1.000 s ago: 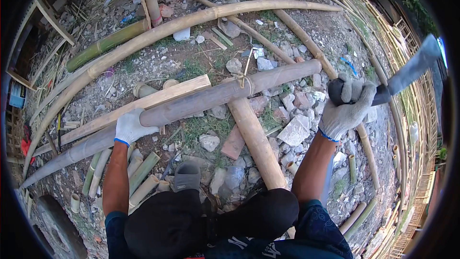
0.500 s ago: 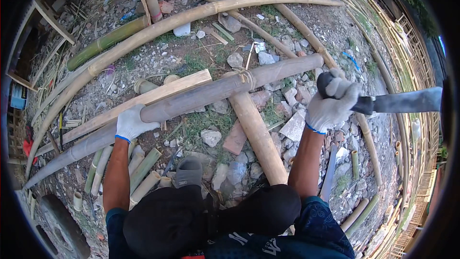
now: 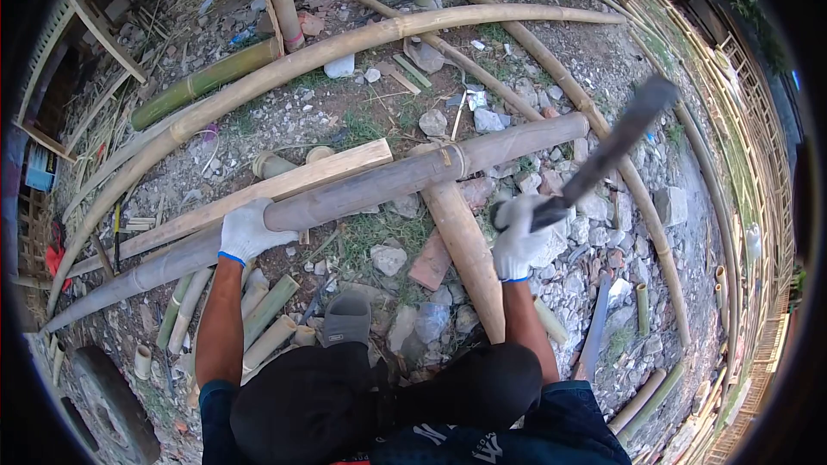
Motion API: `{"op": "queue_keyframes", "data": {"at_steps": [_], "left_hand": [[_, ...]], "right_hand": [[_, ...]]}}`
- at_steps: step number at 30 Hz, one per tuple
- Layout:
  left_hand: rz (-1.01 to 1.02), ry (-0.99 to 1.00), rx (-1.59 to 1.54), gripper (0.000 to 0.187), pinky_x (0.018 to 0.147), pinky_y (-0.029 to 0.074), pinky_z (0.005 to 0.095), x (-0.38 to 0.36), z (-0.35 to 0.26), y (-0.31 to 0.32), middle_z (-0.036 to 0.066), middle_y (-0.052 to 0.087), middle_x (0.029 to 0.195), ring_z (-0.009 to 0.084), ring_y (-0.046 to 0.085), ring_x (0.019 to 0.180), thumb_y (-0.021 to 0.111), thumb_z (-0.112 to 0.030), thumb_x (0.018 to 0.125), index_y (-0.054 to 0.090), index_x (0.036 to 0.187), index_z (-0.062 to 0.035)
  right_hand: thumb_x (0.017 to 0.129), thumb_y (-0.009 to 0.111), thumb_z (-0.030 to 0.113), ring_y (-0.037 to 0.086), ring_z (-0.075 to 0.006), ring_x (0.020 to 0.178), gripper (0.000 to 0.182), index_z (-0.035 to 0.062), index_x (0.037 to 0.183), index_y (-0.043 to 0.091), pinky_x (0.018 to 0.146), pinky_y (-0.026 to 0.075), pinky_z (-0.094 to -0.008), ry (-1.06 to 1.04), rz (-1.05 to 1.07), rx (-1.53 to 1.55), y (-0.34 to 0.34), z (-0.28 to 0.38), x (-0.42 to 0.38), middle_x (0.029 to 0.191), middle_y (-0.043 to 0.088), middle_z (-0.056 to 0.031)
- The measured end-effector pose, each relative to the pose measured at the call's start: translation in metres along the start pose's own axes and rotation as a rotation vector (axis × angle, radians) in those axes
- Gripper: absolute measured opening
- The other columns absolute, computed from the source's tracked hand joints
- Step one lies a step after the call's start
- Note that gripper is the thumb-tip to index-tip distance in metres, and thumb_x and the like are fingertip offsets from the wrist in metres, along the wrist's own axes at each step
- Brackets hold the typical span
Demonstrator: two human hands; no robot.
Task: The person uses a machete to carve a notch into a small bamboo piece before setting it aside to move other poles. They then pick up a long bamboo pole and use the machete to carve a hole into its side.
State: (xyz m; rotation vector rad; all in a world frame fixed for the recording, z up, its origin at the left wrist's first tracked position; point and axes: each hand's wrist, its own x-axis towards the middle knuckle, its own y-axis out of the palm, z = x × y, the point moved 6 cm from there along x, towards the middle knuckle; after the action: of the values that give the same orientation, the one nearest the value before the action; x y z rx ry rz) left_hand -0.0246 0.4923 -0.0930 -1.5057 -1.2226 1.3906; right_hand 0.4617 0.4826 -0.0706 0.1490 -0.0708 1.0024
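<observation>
A long greyish bamboo pole (image 3: 370, 182) slants across the view, its middle resting on a tan bamboo piece (image 3: 465, 241). My left hand (image 3: 250, 231), in a white glove with a blue cuff, is wrapped round the pole left of its middle. In the matching glove, my right hand (image 3: 519, 241) is closed on the black handle of a machete (image 3: 616, 146), whose blade is blurred and points up to the right, apart from the pole. A squared wooden beam (image 3: 258, 194) lies along the pole's far side.
A handsaw (image 3: 593, 327) lies on the rubble at right. Short bamboo cuttings (image 3: 267, 306) lie near my left forearm, with a tyre (image 3: 112, 405) at lower left. A curved bamboo pole (image 3: 345, 47) arches beyond. A red brick (image 3: 433, 260) and broken stones cover the ground.
My right hand has moved left and down, closer to the pole, and the machete has swung from nearly level to angled upward. My left hand keeps its hold on the pole.
</observation>
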Motion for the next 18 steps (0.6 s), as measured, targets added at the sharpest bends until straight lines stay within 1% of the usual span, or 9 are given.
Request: {"op": "queue_keyframes", "data": {"at_steps": [1, 3, 5, 9, 12, 13, 14, 16, 18], "left_hand": [[-0.009, 0.02, -0.022, 0.087, 0.092, 0.058, 0.0445, -0.001, -0.001, 0.004, 0.019, 0.077, 0.111, 0.0358, 0.075, 0.104, 0.084, -0.074, 0.061, 0.076, 0.118, -0.0096], [-0.047, 0.054, -0.05, 0.087, 0.092, 0.058, 0.0445, 0.003, 0.008, 0.005, 0.019, 0.078, 0.11, 0.036, 0.075, 0.103, 0.083, -0.075, 0.061, 0.076, 0.118, -0.01], [-0.005, 0.035, -0.027, 0.086, 0.091, 0.058, 0.0448, -0.008, 0.007, 0.008, 0.019, 0.078, 0.109, 0.0361, 0.075, 0.103, 0.082, -0.076, 0.061, 0.077, 0.116, -0.0107], [-0.014, 0.011, -0.032, 0.086, 0.091, 0.058, 0.0456, -0.005, 0.001, -0.003, 0.018, 0.077, 0.111, 0.036, 0.075, 0.102, 0.081, -0.077, 0.06, 0.077, 0.116, -0.0119], [0.011, 0.005, -0.014, 0.087, 0.092, 0.057, 0.0459, -0.006, 0.0, -0.004, 0.018, 0.077, 0.112, 0.0359, 0.074, 0.103, 0.081, -0.078, 0.061, 0.077, 0.117, -0.0121], [0.009, 0.003, -0.015, 0.087, 0.092, 0.057, 0.0458, -0.005, 0.0, -0.003, 0.018, 0.077, 0.113, 0.0358, 0.075, 0.104, 0.081, -0.077, 0.061, 0.077, 0.118, -0.012], [0.007, 0.003, -0.016, 0.087, 0.092, 0.058, 0.0457, -0.005, 0.0, -0.001, 0.018, 0.077, 0.113, 0.0358, 0.075, 0.104, 0.081, -0.077, 0.061, 0.077, 0.118, -0.012], [-0.047, 0.036, -0.005, 0.087, 0.093, 0.058, 0.0456, -0.004, 0.005, 0.003, 0.019, 0.077, 0.113, 0.0355, 0.075, 0.104, 0.082, -0.077, 0.062, 0.076, 0.119, -0.0118], [-0.098, 0.037, 0.004, 0.088, 0.093, 0.058, 0.0458, -0.005, 0.009, 0.006, 0.019, 0.077, 0.114, 0.0347, 0.075, 0.105, 0.083, -0.076, 0.061, 0.075, 0.121, -0.0114]], "right_hand": [[0.099, 0.069, 0.023, 0.066, -0.015, 0.079, 0.019, 0.0075, 0.102, 0.058, 0.075, 0.056, -0.0379, 0.214, 0.315, -0.543, 0.001, -0.076, -0.038, 0.08, 0.064, -0.0051], [0.095, 0.075, 0.019, 0.057, -0.0128, 0.064, 0.026, 0.0041, 0.109, 0.058, 0.063, 0.049, -0.0298, 0.251, 0.483, -0.622, -0.002, -0.076, -0.047, 0.077, 0.056, 0.0001], [0.096, 0.074, 0.018, 0.053, -0.0112, 0.06, 0.024, 0.0045, 0.107, 0.057, 0.061, 0.049, -0.0302, 0.588, 0.374, -0.151, 0.003, -0.011, -0.026, 0.073, 0.052, 0.0007], [0.102, 0.065, 0.018, 0.044, -0.0087, 0.056, 0.019, 0.0136, 0.088, 0.052, 0.083, 0.054, -0.0383, -0.086, 0.044, 0.404, -0.006, 0.129, 0.041, 0.066, 0.041, 0.0059], [0.102, 0.067, 0.02, 0.051, -0.0098, 0.059, 0.014, 0.0142, 0.096, 0.056, 0.079, 0.055, -0.0377, -0.387, 0.068, 0.655, -0.009, 0.081, 0.033, 0.065, 0.048, 0.0028], [0.097, 0.072, 0.019, 0.057, -0.0123, 0.066, 0.014, 0.013, 0.099, 0.06, 0.077, 0.054, -0.0368, -0.066, -0.192, 0.514, -0.001, 0.012, 0.004, 0.07, 0.052, 0.0015], [0.092, 0.076, 0.017, 0.062, -0.0152, 0.074, 0.018, 0.0108, 0.103, 0.063, 0.074, 0.054, -0.0345, 0.202, -0.01, -0.068, -0.007, -0.081, -0.025, 0.074, 0.056, 0.0011], [0.092, 0.074, 0.017, 0.06, -0.0139, 0.069, 0.017, 0.0092, 0.101, 0.062, 0.067, 0.052, -0.0316, 0.545, 0.381, -0.45, -0.002, -0.094, -0.061, 0.075, 0.058, 0.0003], [0.095, 0.072, 0.018, 0.052, -0.0112, 0.059, 0.018, 0.0086, 0.096, 0.056, 0.056, 0.046, -0.0295, 0.584, 0.289, 0.001, -0.004, -0.038, -0.033, 0.071, 0.053, 0.0002]]}}
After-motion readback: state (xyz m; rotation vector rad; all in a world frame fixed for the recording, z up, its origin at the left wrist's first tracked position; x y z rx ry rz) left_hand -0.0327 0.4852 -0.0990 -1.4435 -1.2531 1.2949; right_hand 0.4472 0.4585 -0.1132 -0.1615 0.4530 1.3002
